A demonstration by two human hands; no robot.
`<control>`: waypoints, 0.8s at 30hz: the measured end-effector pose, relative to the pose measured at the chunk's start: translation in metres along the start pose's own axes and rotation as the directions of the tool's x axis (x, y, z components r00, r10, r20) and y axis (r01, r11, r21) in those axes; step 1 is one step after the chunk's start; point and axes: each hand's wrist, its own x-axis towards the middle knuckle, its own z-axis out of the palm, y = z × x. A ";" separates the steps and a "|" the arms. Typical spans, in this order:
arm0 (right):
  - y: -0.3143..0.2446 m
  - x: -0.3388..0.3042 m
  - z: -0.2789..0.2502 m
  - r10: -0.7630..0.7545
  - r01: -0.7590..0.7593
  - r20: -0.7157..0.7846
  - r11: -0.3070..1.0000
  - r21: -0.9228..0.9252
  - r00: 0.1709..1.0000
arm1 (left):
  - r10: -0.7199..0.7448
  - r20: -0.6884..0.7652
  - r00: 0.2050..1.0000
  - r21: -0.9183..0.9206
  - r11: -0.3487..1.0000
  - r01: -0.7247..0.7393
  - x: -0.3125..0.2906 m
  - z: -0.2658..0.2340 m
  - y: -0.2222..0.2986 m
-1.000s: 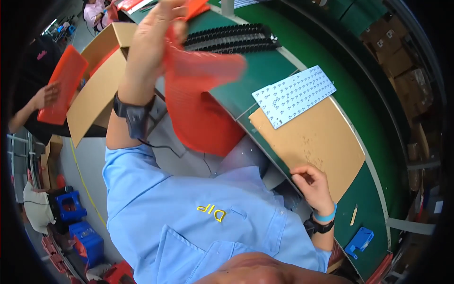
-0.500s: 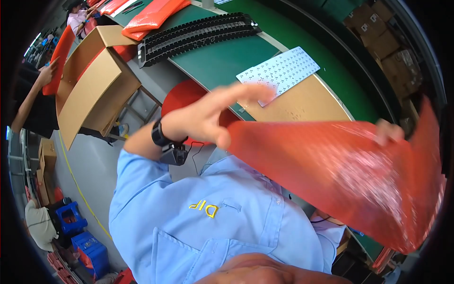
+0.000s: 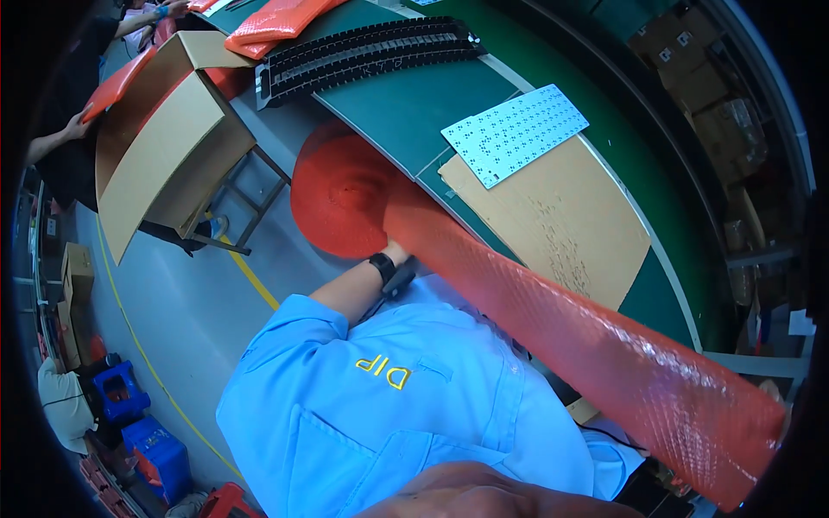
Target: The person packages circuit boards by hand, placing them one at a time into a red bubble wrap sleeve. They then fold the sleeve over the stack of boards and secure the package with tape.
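Note:
A long strip of red bubble wrap (image 3: 596,345) runs across my front from a big red roll (image 3: 332,194) at the left to the far right. My left hand (image 3: 396,251), below a black wristwatch, reaches to the strip beside the roll; its fingers are hidden behind the wrap. At the strip's far right end my right hand (image 3: 774,393) shows only as a small patch of skin, gripping the wrap's edge. A white circuit board (image 3: 518,134) with rows of small marks lies on a brown cardboard sheet (image 3: 596,233) on the green table.
A black slotted rack (image 3: 371,60) and red bubble-wrap packs (image 3: 281,26) lie farther along the table (image 3: 389,108). An open cardboard box (image 3: 186,147) stands on a stool at the left; a co-worker's hand (image 3: 78,126) holds a red pack there. Blue crates (image 3: 155,457) stand on the floor.
My left hand has moved down from above the table to the strip beside the roll. My right hand has gone farther right and nearer me, and the wrap now stretches straighter.

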 end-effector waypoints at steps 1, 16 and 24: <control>-0.007 -0.001 -0.001 -0.016 0.016 -0.016 1.000 -0.026 1.000 | 0.050 -0.065 0.997 -0.001 0.999 -0.050 0.005 -0.008 -0.005; 0.055 -0.051 -0.085 0.250 -0.258 -0.164 0.966 -0.029 0.954 | 0.382 -0.741 0.552 0.522 0.845 0.116 -0.027 -0.266 -0.106; 0.068 -0.077 -0.067 0.359 -0.362 -0.122 0.932 -0.008 0.926 | 0.042 -0.069 0.997 -0.186 0.981 -0.054 -0.013 -0.272 0.057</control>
